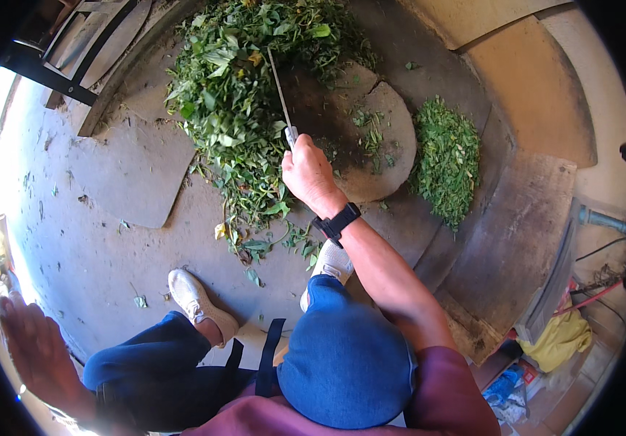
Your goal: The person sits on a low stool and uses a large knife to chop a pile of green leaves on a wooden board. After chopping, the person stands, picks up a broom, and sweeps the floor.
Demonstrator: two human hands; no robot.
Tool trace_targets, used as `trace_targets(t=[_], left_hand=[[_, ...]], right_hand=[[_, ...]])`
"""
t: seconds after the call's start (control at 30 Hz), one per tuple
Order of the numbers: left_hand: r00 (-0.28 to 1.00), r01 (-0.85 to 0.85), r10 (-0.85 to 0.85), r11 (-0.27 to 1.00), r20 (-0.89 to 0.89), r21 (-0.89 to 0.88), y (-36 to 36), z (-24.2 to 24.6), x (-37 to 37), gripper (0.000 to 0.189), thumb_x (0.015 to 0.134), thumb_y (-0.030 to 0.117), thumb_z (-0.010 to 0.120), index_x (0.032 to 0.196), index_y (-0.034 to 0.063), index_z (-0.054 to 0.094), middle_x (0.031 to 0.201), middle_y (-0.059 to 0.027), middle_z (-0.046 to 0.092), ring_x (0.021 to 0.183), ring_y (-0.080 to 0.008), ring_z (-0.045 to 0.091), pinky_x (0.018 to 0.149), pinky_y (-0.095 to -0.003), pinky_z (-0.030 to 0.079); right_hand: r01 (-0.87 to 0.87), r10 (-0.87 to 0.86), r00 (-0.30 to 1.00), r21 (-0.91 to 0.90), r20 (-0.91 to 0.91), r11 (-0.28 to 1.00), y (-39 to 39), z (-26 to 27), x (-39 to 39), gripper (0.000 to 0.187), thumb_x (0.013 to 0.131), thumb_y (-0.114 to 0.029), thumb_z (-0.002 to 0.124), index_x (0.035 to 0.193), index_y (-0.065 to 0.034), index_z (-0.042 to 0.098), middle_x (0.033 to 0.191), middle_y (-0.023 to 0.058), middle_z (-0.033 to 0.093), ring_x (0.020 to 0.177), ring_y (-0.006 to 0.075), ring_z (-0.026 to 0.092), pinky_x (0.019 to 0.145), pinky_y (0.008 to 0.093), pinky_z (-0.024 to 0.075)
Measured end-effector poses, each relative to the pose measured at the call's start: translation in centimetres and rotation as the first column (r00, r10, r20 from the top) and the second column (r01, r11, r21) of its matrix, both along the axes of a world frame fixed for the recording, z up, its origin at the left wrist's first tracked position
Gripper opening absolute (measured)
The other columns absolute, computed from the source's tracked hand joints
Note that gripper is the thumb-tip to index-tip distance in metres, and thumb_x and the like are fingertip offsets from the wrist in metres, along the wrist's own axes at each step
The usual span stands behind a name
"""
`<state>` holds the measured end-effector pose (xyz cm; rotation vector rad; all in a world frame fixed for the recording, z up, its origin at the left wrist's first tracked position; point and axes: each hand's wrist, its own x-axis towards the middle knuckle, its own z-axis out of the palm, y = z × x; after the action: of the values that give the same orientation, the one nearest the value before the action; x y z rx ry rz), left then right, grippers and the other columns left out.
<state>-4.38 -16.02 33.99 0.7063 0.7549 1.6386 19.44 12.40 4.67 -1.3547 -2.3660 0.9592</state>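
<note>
My right hand [311, 171], with a black watch [338, 222] on its wrist, grips the handle of a knife [279, 87]. The thin blade points away from me, seen nearly edge-on, between a heap of leafy green stems [220, 109] and a round, cracked chopping block [383, 158]. Cut green bits [370, 133] lie on the block's surface. To its right is a mound of finely chopped greens [448, 161] on the floor. My left hand [35, 349] is raised at the far left, flat and holding nothing.
Wooden boards [509, 256] lean along the right side. A yellow cloth [558, 335] and plastic bags lie at lower right. At upper left stands a dark frame [51, 73]. My white shoes [198, 302] rest on the concrete floor [122, 245], among scattered leaves.
</note>
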Motion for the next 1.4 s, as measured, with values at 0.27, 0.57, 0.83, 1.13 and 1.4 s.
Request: trace_targets(t=[0.27,0.57,0.83,1.13,1.4], left_hand=[[0.915,-0.372,0.338,0.919,-0.218,-0.134,-2.7,-0.4,-0.1,0.039,0.104,0.019,0.040,0.139,0.0026,0.041,0.126,-0.0118,0.051,0.100,-0.0157,0.050,0.080,-0.0254,0.042],[0.407,-0.893,0.861,0.305,-0.305,-0.332,0.0,0.5,2.8,0.019,0.104,0.018,0.042,0.117,0.0049,0.046,0.092,-0.0058,0.042,0.071,-0.0126,0.036,0.058,-0.0226,0.036],[0.741,-0.671,0.645,0.702,-0.185,-0.241,-1.3,-0.6,1.7,0.009,0.103,0.015,0.043,0.108,0.0072,0.042,0.087,-0.0044,0.034,0.067,-0.0122,0.030,0.053,-0.0253,0.028],[0.731,-0.682,0.642,0.683,-0.231,-0.262,-0.6,-0.6,2.1,0.015,0.103,0.015,0.044,0.115,0.0058,0.044,0.094,-0.0065,0.041,0.074,-0.0134,0.037,0.058,-0.0240,0.034],[0.739,-0.673,0.620,0.687,-0.262,-0.274,0.4,-0.8,2.0,0.015,0.102,0.015,0.048,0.113,0.0049,0.045,0.088,-0.0067,0.041,0.071,-0.0134,0.038,0.057,-0.0226,0.035]], right_hand=[[0.015,-0.022,0.999,0.141,0.042,0.990,2.6,2.8,9.3,0.017,0.087,-0.015,0.063,0.090,-0.0027,0.052,0.068,0.0156,0.064,0.056,0.0318,0.065,0.050,0.0444,0.0527],[0.252,-0.252,0.968,-0.098,0.011,0.963,11.0,1.6,4.9,0.020,0.083,-0.012,0.059,0.084,0.0075,0.057,0.074,0.0263,0.064,0.069,0.0388,0.066,0.062,0.0448,0.0510],[-0.071,0.073,0.997,0.062,-0.038,0.996,3.5,2.1,8.6,0.018,0.087,-0.015,0.063,0.086,-0.0022,0.051,0.065,0.0197,0.062,0.060,0.0387,0.064,0.054,0.0483,0.0498],[0.228,-0.246,0.958,0.126,0.149,0.965,7.7,0.1,6.4,0.020,0.086,-0.016,0.059,0.090,0.0026,0.054,0.075,0.0249,0.065,0.071,0.0428,0.065,0.063,0.0508,0.0515],[-0.065,0.065,0.998,0.045,-0.016,0.997,-0.8,-1.1,4.1,0.016,0.085,-0.012,0.060,0.087,-0.0009,0.049,0.062,0.0162,0.062,0.057,0.0366,0.063,0.052,0.0467,0.0510]])
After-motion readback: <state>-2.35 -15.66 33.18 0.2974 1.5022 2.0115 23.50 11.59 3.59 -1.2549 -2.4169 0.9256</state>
